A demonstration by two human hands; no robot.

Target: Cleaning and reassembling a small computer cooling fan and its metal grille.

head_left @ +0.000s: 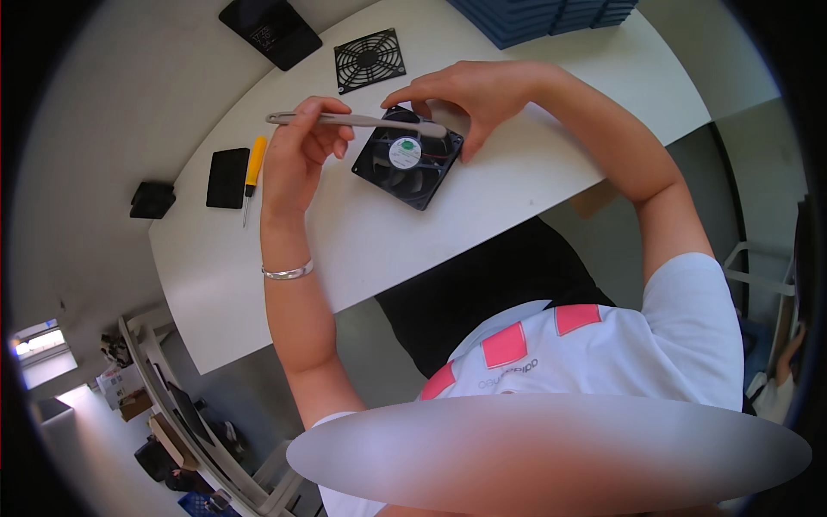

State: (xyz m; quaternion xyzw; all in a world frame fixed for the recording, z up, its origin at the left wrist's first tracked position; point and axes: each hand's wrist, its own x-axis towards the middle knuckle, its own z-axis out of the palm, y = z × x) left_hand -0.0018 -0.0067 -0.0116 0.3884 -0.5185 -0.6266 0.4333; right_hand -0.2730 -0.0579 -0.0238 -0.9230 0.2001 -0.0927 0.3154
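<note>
My left hand (306,142), with a silver bangle on its wrist, pinches a grey toothbrush (370,121) by the handle. The toothbrush reaches rightward across a square black cooling fan (401,177), its head over the upper right part of the frame. A round white label with a green mark sits on the fan's hub. Curved around the far right side of the fan is my right hand (474,90), thumb at the right corner and fingers at the top corner. The fan lies tilted in outline on the white table (345,267).
A black fan grille (369,60) lies beyond the fan. Left of my left hand are a yellow-handled screwdriver (256,164) and a black square panel (227,178). A black screen device (271,33) stands at the far edge; blue stacked bins (543,19) stand far right.
</note>
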